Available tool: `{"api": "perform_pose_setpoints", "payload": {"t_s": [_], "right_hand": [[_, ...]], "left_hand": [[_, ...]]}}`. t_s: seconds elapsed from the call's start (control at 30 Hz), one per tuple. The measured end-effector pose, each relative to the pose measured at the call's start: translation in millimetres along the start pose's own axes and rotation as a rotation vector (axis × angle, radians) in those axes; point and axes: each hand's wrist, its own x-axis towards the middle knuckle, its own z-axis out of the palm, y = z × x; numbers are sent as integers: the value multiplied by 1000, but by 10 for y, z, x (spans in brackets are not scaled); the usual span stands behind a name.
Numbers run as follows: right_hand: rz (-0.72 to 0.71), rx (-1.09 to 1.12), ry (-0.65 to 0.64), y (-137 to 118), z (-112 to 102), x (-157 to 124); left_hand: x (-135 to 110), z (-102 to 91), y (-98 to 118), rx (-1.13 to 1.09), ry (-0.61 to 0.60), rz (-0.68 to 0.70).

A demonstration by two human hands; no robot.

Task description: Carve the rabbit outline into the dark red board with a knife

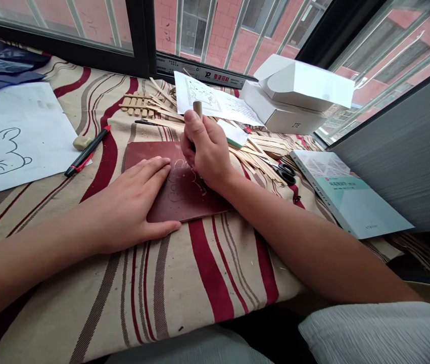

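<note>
My left hand (131, 202) lies flat on a dark red carving block (188, 202), pressing on its left part with the thumb along the near edge. Pale scratched lines, perhaps an animal outline, mark the block's surface. My right hand (205, 151) rests above the block's middle, gripping a carving tool (198, 108) with a round wooden handle. The fingers hide the tool's blade and tip.
A rabbit drawing on paper (13, 146), a marker (88, 150) and an eraser (82, 143) lie left. Wooden strips (260, 151), black-handled scissors (285, 173), a book (345, 194) and a white ZTE box (283, 114) lie right. Window frames stand behind.
</note>
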Motion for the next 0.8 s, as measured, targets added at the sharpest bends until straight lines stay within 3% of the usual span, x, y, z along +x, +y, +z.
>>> {"api": "perform_pose_setpoints", "payload": {"t_s": [0.23, 0.4, 0.53, 0.67, 0.8], "right_hand": [[-8, -40, 5, 73, -5, 31], [-19, -230, -11, 16, -9, 7], [76, -462, 4, -27, 37, 37], [166, -623, 127, -23, 57, 58], [94, -548, 261, 15, 20, 9]], "left_hand": [[24, -101, 69, 11, -108, -55], [-5, -12, 4, 10, -21, -8], [-26, 74, -62, 5, 15, 1], [-6, 40, -25, -8, -2, -20], [24, -22, 30, -27, -53, -58]]}}
